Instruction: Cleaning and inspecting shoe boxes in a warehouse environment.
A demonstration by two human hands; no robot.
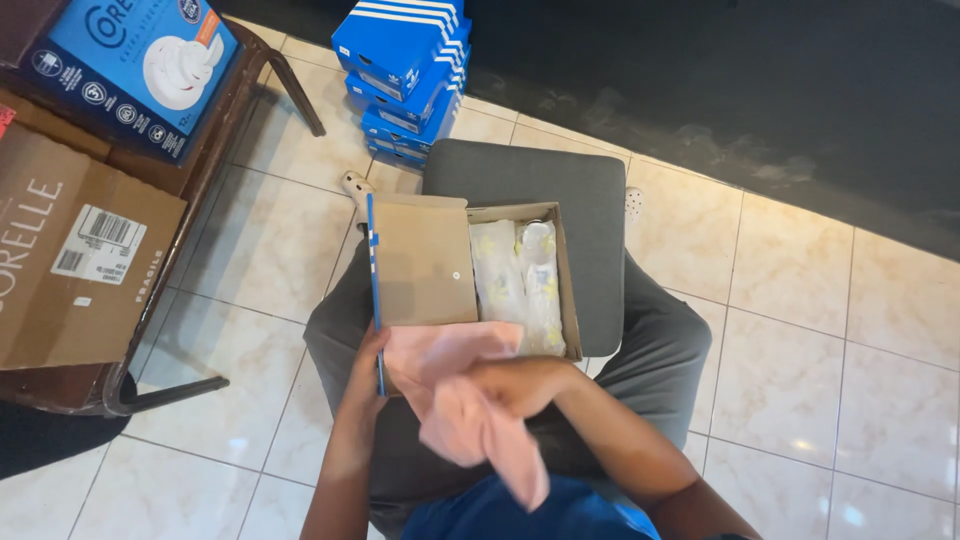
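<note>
The shoe box (470, 275) rests open on the person's lap, its lid (420, 262) flipped up at the left side, so opening looks done. The right hand (515, 385), just below the box, clutches pink tissue paper (470, 410) lifted off; the left hand (372, 352) grips the lid's near edge. White wrapped contents (520, 280) remain inside, not yet taken out

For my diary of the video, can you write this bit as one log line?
left hand: holds lid edge of open shoe box | right hand: grips pink cloth | box: wrapped shoes inside
</note>
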